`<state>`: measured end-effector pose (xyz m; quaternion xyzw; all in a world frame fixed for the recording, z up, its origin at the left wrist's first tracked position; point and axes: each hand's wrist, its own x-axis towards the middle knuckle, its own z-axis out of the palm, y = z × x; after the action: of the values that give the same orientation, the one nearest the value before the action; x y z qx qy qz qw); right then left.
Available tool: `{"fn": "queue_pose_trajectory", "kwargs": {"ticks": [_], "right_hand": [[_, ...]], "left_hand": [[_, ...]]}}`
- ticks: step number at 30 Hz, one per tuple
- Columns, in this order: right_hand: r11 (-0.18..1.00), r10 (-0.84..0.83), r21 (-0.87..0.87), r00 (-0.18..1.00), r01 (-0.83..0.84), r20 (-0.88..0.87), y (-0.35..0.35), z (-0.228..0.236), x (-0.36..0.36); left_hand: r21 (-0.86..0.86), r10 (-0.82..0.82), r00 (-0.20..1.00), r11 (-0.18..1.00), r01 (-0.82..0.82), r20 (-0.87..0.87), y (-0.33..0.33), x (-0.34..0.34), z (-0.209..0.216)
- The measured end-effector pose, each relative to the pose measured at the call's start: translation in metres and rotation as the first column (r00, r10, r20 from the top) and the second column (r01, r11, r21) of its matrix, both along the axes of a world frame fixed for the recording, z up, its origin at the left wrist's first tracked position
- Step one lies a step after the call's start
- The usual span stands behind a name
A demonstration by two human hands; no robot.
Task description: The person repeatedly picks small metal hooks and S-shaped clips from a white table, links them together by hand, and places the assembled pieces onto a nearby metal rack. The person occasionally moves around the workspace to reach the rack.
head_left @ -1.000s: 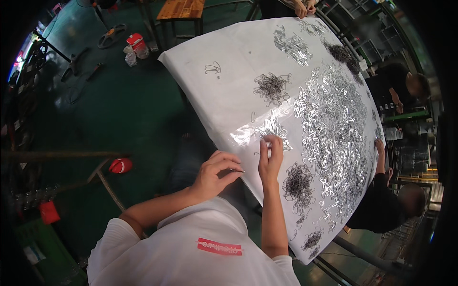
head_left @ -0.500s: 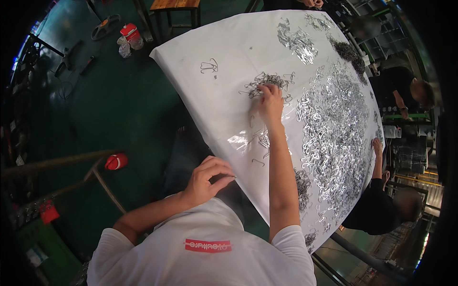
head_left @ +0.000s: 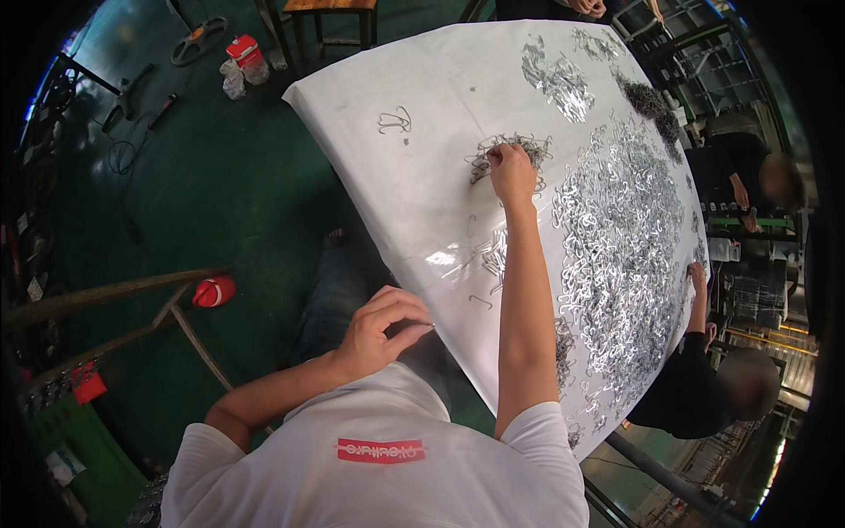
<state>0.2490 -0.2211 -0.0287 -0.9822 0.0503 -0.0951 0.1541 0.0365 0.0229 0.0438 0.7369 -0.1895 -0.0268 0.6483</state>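
My right hand (head_left: 512, 172) reaches over the table to a small pile of bent metal hooks (head_left: 532, 145), its fingertips pinched together at the pile's near left side. Whatever lies between those fingertips is hidden. Close to my body, just off the table's edge, my left hand (head_left: 385, 329) is closed in a pinch. A tiny shiny end shows at its fingertips, too small to name. More loose hooks (head_left: 495, 257) lie beside my right forearm, with a single hook (head_left: 480, 302) nearer me. A few hooks (head_left: 395, 121) sit apart at the far left.
A broad heap of shiny hooks (head_left: 620, 255) covers the right part of the white-covered table (head_left: 422, 97). Flat silver pieces (head_left: 559, 84) and a dark pile (head_left: 650, 107) lie farther back. Co-workers stand along the right side, one person's hand (head_left: 697, 280) at the edge. A metal rail (head_left: 114, 290) is at left.
My right hand's fingers have drawn from spread over the pile to a tighter pinch, with the wrist turned slightly. My left hand keeps its pose. The whole view has shifted a little.
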Motion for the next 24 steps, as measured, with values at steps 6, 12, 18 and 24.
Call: {"fn": "queue_pose_trajectory", "kwargs": {"ticks": [6,12,18,24], "right_hand": [[0.993,0.098,0.084,0.979,-0.084,-0.181,0.004,-0.001,-0.015],[0.964,0.035,0.266,0.987,0.007,-0.155,0.000,0.008,-0.032],[0.983,0.177,0.109,0.931,-0.149,-0.320,-0.001,0.005,-0.038],[0.951,0.251,-0.131,0.947,-0.280,-0.201,0.012,-0.008,-0.051]], "left_hand": [[-0.008,0.014,1.000,1.000,-0.014,0.013,0.004,-0.003,0.001],[-0.018,-0.002,1.000,1.000,0.003,0.019,0.003,-0.007,-0.002],[-0.020,-0.007,1.000,1.000,0.008,0.023,0.002,-0.010,-0.003],[0.010,-0.019,0.998,1.000,0.018,0.067,-0.005,-0.014,-0.003]]}}
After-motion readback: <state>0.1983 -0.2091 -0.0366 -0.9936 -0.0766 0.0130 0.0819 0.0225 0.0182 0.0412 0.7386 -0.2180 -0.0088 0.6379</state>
